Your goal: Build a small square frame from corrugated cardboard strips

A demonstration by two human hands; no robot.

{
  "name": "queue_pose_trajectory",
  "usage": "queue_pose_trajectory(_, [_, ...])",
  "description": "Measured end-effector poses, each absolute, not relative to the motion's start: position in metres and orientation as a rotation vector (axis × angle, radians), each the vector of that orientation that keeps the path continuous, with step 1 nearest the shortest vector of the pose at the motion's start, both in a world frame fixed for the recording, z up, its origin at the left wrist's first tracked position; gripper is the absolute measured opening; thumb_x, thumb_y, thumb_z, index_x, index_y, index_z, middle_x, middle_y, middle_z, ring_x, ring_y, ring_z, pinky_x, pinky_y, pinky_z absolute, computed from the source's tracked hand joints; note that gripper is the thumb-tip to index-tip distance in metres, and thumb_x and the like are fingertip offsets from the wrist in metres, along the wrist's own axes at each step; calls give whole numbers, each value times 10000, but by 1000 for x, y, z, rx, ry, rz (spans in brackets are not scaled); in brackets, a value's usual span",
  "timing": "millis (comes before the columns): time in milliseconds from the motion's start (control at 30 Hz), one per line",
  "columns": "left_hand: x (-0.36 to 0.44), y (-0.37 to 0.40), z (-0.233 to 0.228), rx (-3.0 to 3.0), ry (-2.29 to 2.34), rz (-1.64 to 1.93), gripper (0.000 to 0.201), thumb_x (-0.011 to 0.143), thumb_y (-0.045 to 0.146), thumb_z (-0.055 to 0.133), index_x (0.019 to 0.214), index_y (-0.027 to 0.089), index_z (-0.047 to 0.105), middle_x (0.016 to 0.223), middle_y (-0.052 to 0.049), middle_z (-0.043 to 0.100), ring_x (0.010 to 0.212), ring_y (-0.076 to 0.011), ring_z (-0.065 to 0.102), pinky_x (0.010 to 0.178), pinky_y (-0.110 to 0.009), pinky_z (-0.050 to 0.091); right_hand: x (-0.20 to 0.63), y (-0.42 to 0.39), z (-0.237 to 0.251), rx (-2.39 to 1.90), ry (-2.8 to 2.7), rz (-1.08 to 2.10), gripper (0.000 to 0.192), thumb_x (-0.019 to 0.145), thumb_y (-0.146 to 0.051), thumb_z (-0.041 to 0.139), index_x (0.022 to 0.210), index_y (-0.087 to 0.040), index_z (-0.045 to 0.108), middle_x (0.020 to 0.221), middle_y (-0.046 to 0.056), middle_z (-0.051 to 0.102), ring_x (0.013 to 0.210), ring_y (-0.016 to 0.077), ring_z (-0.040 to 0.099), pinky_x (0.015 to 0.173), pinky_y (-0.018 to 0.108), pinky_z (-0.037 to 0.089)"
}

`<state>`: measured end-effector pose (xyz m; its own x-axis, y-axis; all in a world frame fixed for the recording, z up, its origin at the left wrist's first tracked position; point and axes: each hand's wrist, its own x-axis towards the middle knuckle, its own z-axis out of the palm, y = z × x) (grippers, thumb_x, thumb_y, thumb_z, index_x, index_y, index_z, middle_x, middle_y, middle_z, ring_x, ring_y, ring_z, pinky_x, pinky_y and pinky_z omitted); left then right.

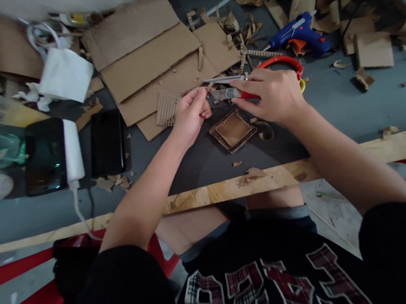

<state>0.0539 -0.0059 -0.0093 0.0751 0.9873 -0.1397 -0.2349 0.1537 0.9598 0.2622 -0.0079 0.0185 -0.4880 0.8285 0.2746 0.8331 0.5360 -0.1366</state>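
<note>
Right hand (275,97) grips red-handled scissors (253,78), blades pointing left toward left hand (191,115), which pinches a small cardboard strip (208,91) at the blade tips. Strip's length can't be made out. Square cardboard frame (233,130) lies flat on the surface just below both hands, mid-surface; glue gun (300,34) sits toward far right edge.

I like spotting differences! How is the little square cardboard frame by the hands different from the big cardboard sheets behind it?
The square cardboard frame is small; the cardboard sheets are much larger. The frame has raised corrugated edges around a flat middle; the sheets are flat with fold lines. The frame lies alone just below the left hand and right hand; the sheets overlap in a pile further back. Both are brown cardboard on the grey tabletop.
</note>
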Motion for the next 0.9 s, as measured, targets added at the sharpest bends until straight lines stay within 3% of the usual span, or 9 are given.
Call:
queue_pose_trajectory(167, [53, -6, -10, 994, 1048, 1154, 283, 953, 429, 614, 821, 180, 629, 475, 96, 290, 419, -49, 305, 468, -181, 319, 261, -8, 17, -1358, -2467, -26, 499, 961, -516, 458, 1316, -235, 668, 1011, 95, 722, 809, 211, 628, 623, 302, 371])
queue_pose_trajectory(767, [50, -5, -13, 1018, 987, 1130, 282, 981, 398, 577, 844, 158, 631, 513, 96, 262, 446, -43, 289, 489, -166, 319, 256, -12, 21, -1400, -2464, -45, 476, 964, -483, 441, 1279, -218, 678, 1001, 98, 707, 832, 213, 618, 606, 300, 338])
queue_pose_trajectory(900, [48, -3, -28, 1174, 868, 1175, 344, 943, 510, 601, 916, 169, 641, 557, 82, 306, 498, -58, 335, 523, -189, 327, 256, -12, 20, -1425, -2453, -64, 498, 974, -505, 423, 1289, -210, 671, 1026, 108, 706, 845, 221, 621, 622, 300, 338])
